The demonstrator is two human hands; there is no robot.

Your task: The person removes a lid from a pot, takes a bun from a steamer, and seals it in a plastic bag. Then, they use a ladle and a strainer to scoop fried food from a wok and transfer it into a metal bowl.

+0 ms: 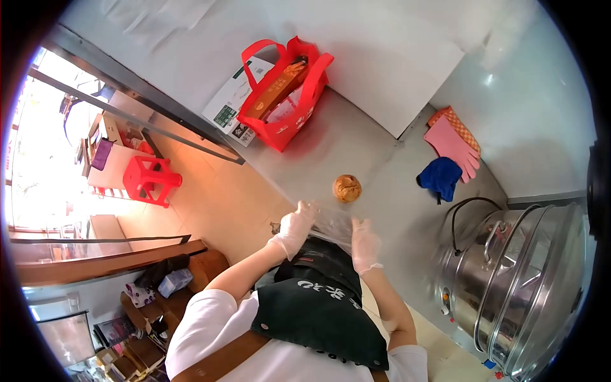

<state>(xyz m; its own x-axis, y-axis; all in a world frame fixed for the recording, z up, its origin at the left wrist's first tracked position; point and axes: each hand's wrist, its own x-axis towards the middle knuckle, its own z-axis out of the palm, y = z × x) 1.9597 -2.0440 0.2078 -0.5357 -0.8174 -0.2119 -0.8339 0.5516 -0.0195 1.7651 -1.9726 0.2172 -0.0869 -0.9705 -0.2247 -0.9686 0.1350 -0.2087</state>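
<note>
My left hand [296,229], in a thin clear glove, is closed on one edge of a clear plastic bag [332,221]. On the other side of the bag, my right hand [365,244], gloved the same way, grips its opposite edge. The bag is stretched between both hands at the counter's front edge. Just beyond it, a round golden-brown baked bun [347,188] rests on the grey counter, touched by neither hand. The fingertips are partly blurred.
A red tote bag [286,124] holding boxes stands on the counter beside a white carton [232,102]. To the right lie pink gloves [450,143], a blue cap-like cloth [440,178] and a large steel steamer drum [509,280]. A red stool [151,178] stands on the floor at left.
</note>
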